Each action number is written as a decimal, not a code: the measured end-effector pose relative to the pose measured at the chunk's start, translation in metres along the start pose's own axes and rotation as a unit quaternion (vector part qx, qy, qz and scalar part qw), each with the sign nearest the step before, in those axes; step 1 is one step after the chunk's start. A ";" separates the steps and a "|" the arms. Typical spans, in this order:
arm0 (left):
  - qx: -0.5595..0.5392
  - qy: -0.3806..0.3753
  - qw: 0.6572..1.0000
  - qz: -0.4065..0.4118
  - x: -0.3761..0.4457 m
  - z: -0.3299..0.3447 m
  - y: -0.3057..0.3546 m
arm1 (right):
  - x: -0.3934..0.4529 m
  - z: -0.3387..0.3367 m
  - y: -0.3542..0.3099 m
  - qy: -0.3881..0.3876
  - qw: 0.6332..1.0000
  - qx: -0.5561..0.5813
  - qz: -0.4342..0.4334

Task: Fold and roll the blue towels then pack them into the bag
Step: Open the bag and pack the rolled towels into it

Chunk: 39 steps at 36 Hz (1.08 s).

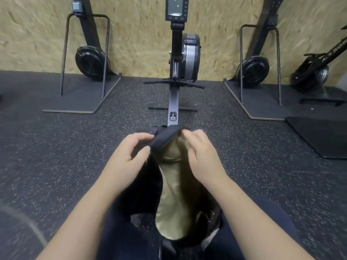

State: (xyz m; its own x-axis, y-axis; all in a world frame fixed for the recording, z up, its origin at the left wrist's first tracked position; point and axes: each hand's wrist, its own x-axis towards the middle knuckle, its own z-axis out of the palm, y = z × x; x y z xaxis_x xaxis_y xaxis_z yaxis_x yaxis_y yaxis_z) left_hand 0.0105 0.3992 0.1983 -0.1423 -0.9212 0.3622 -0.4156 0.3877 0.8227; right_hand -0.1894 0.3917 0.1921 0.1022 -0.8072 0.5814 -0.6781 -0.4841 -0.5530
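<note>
Head view looks down on a person seated on a rowing machine [185,57], both bare forearms reaching forward over the lap. Between the knees stands a dark bag [163,139] with a tan lining [174,194], its mouth spread wide so the lining shows as a long pale strip running from near the lap out to the far rim. The left hand [129,152] pinches the dark far edge of the bag between thumb and curled fingers, on the left of the opening. The right hand [199,149] has its fingers curled over the rim on the right side, gripping the lining there. The two hands sit close together at the far end of the opening, just short of touching. No blue towel can be made out; the inside of the bag shows only the lining and dark shadow.

The rail of the rowing machine runs straight ahead from under the bag to the flywheel housing and a monitor [175,8] at the top. The floor [56,147] is black speckled rubber. Two ski-type trainers on flat platforms stand left [88,62] and right [253,66] against a chipboard wall [140,34], with another dark machine [311,70] at the far right
</note>
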 end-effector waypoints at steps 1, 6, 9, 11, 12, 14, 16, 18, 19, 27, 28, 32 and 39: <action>0.032 -0.016 0.999 -0.011 -0.001 0.003 -0.001 | 0.000 0.001 0.001 -0.013 1.000 -0.007 -0.001; 0.188 -0.018 0.980 -0.070 -0.003 0.030 -0.020 | -0.009 0.011 0.004 -0.086 0.996 -0.037 -0.012; 0.233 -0.007 0.967 -0.106 -0.005 0.039 -0.033 | -0.016 0.012 -0.002 -0.120 0.993 0.004 -0.020; 0.252 -0.002 0.961 -0.116 -0.006 0.043 -0.037 | -0.019 0.010 -0.002 -0.125 0.992 0.013 -0.025; 0.254 0.005 0.960 -0.116 -0.006 0.044 -0.037 | -0.020 0.011 0.000 -0.125 0.992 0.010 -0.025; 0.240 0.028 0.964 -0.111 -0.006 0.046 -0.037 | -0.020 0.011 0.005 -0.126 0.992 0.001 -0.020; 0.218 0.044 0.970 -0.100 -0.006 0.047 -0.037 | -0.020 0.013 0.010 -0.123 0.992 0.001 -0.019; 0.203 0.040 0.973 -0.100 -0.007 0.051 -0.035 | -0.020 0.014 0.013 -0.111 0.994 0.002 -0.018; 0.200 0.037 0.973 -0.109 -0.008 0.053 -0.035 | -0.020 0.015 0.013 -0.104 0.994 0.003 -0.019; 0.248 0.067 0.956 -0.143 -0.010 0.051 -0.043 | -0.027 0.017 0.013 -0.177 0.984 -0.005 -0.035; 0.254 0.052 0.955 -0.142 -0.011 0.050 -0.044 | -0.029 0.017 0.015 -0.188 0.982 -0.011 -0.030; 0.257 0.007 0.957 -0.137 -0.013 0.044 -0.044 | -0.041 0.026 0.031 -0.187 0.979 -0.085 -0.011; 0.200 -0.012 0.967 -0.154 -0.006 0.033 -0.051 | -0.058 0.049 0.067 -0.106 0.970 -0.214 0.044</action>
State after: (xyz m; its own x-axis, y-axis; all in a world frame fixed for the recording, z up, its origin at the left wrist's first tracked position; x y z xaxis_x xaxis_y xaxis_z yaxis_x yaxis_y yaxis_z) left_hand 0.0025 0.3841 0.1394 0.0258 -0.9933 0.1130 -0.7556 0.0546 0.6527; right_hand -0.2048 0.3894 0.0919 0.1464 -0.9124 0.3823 -0.9268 -0.2616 -0.2696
